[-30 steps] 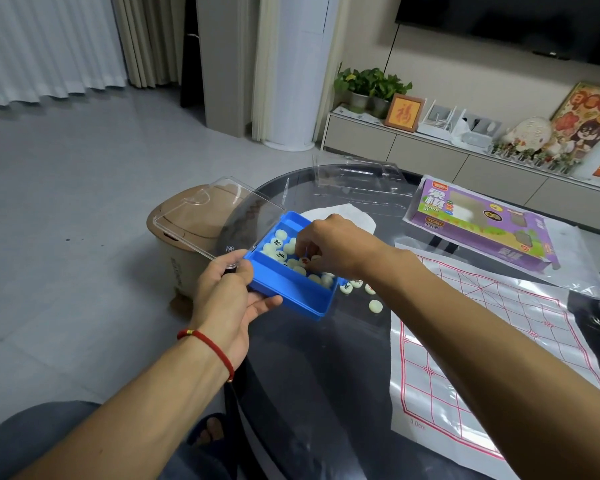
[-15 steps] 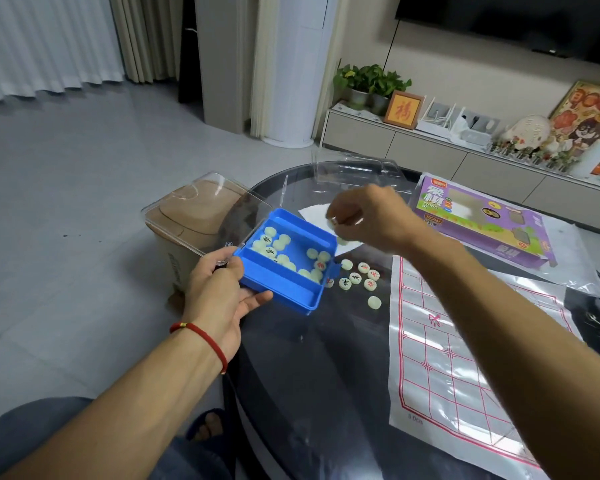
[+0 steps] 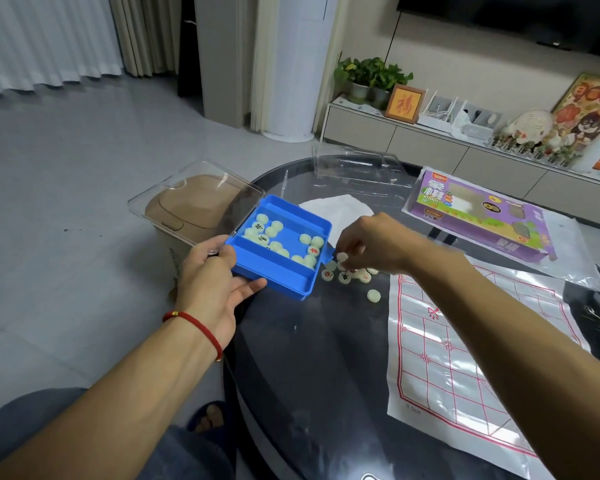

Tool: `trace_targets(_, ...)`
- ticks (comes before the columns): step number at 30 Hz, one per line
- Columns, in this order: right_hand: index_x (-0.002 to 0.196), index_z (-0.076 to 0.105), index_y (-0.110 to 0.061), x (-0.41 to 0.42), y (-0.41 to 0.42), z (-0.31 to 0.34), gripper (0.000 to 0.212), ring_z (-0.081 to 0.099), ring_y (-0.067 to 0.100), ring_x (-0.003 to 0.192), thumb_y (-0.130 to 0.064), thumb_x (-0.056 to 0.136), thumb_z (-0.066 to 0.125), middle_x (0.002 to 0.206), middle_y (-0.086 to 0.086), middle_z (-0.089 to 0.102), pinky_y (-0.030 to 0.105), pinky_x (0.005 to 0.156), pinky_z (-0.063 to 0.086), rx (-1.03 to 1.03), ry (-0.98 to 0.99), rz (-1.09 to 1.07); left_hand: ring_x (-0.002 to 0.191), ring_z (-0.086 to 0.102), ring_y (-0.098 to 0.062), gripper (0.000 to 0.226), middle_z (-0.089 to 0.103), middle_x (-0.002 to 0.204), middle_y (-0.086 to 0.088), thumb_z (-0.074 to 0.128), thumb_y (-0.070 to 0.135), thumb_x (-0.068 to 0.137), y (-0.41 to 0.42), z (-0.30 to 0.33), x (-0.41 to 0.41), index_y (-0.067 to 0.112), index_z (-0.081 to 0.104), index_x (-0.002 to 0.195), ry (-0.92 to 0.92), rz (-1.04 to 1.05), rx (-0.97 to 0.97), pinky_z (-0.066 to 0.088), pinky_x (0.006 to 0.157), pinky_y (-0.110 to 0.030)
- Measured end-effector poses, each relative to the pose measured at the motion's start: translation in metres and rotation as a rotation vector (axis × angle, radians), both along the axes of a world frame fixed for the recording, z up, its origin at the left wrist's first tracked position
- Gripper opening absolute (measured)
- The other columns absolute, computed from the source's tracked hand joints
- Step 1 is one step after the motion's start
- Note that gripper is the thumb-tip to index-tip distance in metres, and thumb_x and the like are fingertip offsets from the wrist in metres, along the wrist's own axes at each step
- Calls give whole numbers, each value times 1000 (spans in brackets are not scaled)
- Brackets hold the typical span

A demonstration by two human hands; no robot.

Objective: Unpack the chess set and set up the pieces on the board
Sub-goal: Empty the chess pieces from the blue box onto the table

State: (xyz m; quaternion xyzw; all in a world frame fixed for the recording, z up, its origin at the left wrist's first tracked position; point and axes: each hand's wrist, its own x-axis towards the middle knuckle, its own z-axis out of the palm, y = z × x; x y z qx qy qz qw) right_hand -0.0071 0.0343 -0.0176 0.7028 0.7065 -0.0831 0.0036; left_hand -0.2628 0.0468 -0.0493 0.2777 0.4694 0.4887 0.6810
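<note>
So I am early: my left hand (image 3: pixel 219 282) grips the blue box (image 3: pixel 281 244), half full; my right hand (image 3: pixel 371 245) probably pinches a piece (image 3: pixel 342 257) mid-frame; board (image 3: pixel 465 358) bare.

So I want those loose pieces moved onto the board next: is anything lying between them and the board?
Nothing visible: the loose pieces lie on bare dark table just beside the board, whose near edge is uncovered. The right hand is over them.
</note>
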Motion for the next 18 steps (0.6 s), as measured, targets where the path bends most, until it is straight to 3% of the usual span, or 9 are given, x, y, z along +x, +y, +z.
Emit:
trace_targets(4, 97, 78, -20, -7, 2, 17, 13, 70, 14, 83, -15, 86, 74, 91, -4, 75, 38, 77, 61, 237, 63, 30, 92, 73, -26, 23, 67, 118, -9, 49, 14, 105, 0, 0, 1, 18, 55, 126, 16, -2, 10, 59, 55, -30)
trace_targets(7, 107, 75, -27, -31, 3, 20, 19, 68, 10, 86, -27, 87, 74, 98, -9, 74, 32, 80, 57, 181, 105, 134, 92, 73, -26, 23, 68, 116, -9, 49, 14, 105, -3, 0, 5, 18, 55, 126, 13, -22, 22, 59, 55, -30)
trace_targets(10, 119, 71, -24, -52, 11, 12, 29, 65, 7, 89, -28, 91, 72, 111, -8, 71, 18, 76, 42, 181, 117, 185, 86, 74, -25, 23, 69, 115, -11, 48, 15, 105, -6, 1, 7, 16, 55, 127, -8, -48, 30, 59, 55, -30)
trace_targets(13, 129, 64, -20, -69, 19, 8, 39, 61, 10, 85, -27, 92, 70, 116, -4, 65, 19, 76, 39, 220, 180, 220, 80, 74, -25, 22, 69, 115, -14, 47, 13, 105, -8, 1, 8, 15, 57, 125, -34, -73, 45, 58, 54, -31)
trace_targets(18, 123, 64, -16, -77, 30, 7, 34, 61, 18, 89, -27, 92, 71, 112, 0, 66, 23, 73, 38, 178, 166, 193, 76, 73, -26, 21, 70, 114, -17, 47, 11, 105, -5, -1, 5, 13, 58, 123, -55, -67, 32, 57, 53, -31)
